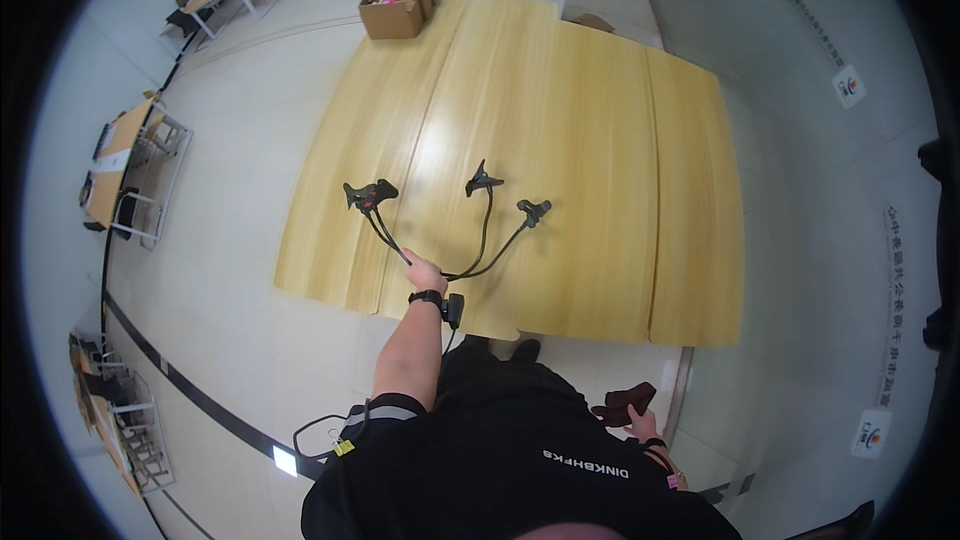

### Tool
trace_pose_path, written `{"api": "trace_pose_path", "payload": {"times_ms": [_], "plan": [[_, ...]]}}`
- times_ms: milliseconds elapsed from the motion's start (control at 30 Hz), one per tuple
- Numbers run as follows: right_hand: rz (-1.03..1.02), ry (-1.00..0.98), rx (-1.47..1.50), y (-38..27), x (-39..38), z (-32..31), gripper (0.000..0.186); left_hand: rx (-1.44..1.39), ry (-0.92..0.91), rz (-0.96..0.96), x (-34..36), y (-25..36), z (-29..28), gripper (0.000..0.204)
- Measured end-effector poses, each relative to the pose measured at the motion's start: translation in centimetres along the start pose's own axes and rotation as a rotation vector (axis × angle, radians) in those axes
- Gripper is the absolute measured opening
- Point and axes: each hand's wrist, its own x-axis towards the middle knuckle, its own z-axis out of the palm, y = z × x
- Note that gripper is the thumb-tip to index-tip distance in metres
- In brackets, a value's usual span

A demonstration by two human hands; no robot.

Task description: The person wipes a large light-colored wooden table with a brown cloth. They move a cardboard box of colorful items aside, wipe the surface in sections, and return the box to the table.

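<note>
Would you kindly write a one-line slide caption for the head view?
Left hand grips black cables tipped with clips at a wood-toned table; right hand holds a maroon item.

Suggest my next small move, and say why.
Perhaps bring the dark maroon fabric-looking item over the yellow wooden table: your right hand holds it outside the near edge, while your left hand holds thin black curved stems with clip-like ends.
</note>
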Motion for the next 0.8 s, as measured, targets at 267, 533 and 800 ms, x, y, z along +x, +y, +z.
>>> {"api": "trace_pose_path", "payload": {"times_ms": [267, 533, 800], "plan": [[-0.023, 0.085, 0.031, 0.2, 3.4, -0.4, 0.04, -0.072, 0.005, 0.079, 3.5, 6.2, -3.6, 0.067], [-0.049, 0.217, -0.014, -1.5, -0.4, 1.6, 0.042, -0.139, -0.096, -0.127, 7.3, 8.5, -4.8, 0.061], [-0.119, 0.267, -0.1, -5.2, -5.2, 6.5, 0.036, -0.07, -0.193, -0.184, 9.3, 6.4, -3.2, 0.059]]}}
